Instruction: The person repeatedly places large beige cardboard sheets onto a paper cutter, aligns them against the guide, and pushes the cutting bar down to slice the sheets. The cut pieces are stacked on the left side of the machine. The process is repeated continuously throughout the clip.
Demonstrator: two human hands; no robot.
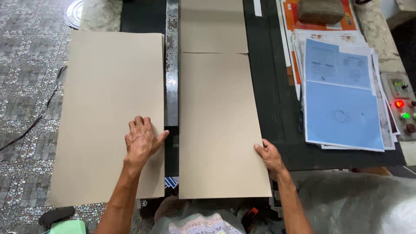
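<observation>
Two large tan cardboard sheets lie side by side. My left hand (141, 141) rests flat, fingers spread, on the right part of the left sheet (104, 95), which overhangs the floor side. My right hand (269, 157) grips the right edge of the middle sheet (219, 130), thumb on top. This sheet lies on a black machine bed (271, 86). Another tan sheet (213, 26) lies beyond it, end to end.
A metal rail (171, 65) runs between the two sheets. A stack of blue and white printed papers (342, 99) lies on the right, with a brown block (320, 11) behind it. A control panel (401, 104) with red and green lights sits at the far right. Patterned floor tiles (26, 86) lie left.
</observation>
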